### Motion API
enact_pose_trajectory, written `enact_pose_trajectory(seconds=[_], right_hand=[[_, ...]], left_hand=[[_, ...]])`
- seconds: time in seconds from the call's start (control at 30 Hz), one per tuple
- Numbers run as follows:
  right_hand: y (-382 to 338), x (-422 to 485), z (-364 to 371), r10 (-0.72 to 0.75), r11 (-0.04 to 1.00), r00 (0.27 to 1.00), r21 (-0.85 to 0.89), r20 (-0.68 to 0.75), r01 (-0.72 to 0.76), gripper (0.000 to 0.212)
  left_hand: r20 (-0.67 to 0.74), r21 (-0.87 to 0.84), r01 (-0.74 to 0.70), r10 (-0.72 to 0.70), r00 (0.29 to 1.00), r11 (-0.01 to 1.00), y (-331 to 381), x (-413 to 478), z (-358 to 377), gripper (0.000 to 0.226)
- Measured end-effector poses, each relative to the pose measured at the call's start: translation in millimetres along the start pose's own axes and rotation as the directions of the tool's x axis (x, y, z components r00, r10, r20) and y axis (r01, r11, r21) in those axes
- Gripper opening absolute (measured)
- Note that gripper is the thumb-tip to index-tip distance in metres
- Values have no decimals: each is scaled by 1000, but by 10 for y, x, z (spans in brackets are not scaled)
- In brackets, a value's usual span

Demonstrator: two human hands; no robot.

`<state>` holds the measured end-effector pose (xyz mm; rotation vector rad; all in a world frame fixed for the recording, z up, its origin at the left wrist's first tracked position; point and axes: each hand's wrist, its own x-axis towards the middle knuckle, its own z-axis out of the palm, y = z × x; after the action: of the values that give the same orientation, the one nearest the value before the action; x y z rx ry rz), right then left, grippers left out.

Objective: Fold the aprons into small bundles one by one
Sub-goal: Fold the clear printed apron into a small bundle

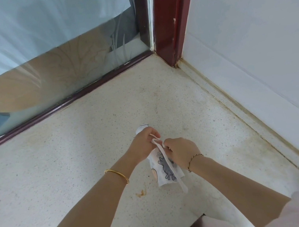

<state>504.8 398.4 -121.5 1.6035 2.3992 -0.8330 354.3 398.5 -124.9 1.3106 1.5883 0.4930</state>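
One rolled apron [164, 176]: I'm gripping it steady in my left hand [144, 146]. My right hand [182, 152] is pinching its strap [182, 185] for wrapping.

The rolled white printed cloth apron [164, 174] you are holding looks thin, soft and matt, and so does its flat white cloth strap [181, 183]. Under the apron, the pale speckled stone desk [75, 162] is smooth, dull and stained. Beyond the apron, the dark red wooden frame [167, 14] shines glossy beside frosted patterned glass [38, 42]. Your gold metal bangle [117, 175] gleams.
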Motion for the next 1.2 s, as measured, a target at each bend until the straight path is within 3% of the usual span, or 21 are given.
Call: enact_pose_trajectory(seconds=[0.17,0.27,0.33,0.4,0.5,0.53,0.63,0.73,0.83,1.0,1.2], right_hand=[[-7,-16,-7,-68,994,998,-90,12,68,28],[29,-9,-11,-88,995,991,-29,97,92,30],[43,17,-33,-88,992,991,98,100,78,41],[52,70,-38,-45,952,999,303,-10,45,41],[58,107,42,61,858,988,513,-143,22,8],[59,106,68,62,836,985,547,-164,39,6],[64,107,103,32,807,992,589,-126,49,30],[58,205,155,26,846,998,533,-59,10,19],[28,244,176,83,787,995,616,-56,-31,16],[72,191,123,155,540,988,836,14,-97,23],[93,176,113,90,531,996,845,5,-52,29]], left_hand=[[0,-182,51,-52,999,982,31,-16,18,3],[-10,-199,72,-75,997,977,34,-21,37,7],[9,-161,71,-70,998,985,15,-19,32,16],[18,-94,19,-18,1000,995,6,-12,19,21],[6,22,-84,84,996,996,8,-4,11,19],[-6,46,-104,105,994,993,11,-5,5,18],[-18,137,-162,166,986,977,-23,3,20,20],[-73,299,-229,261,963,926,-84,-6,91,19],[-126,460,-323,421,899,827,-138,-11,181,13],[-155,510,-408,547,822,757,-231,10,238,10],[-139,553,-425,582,801,717,-276,-17,236,15]])
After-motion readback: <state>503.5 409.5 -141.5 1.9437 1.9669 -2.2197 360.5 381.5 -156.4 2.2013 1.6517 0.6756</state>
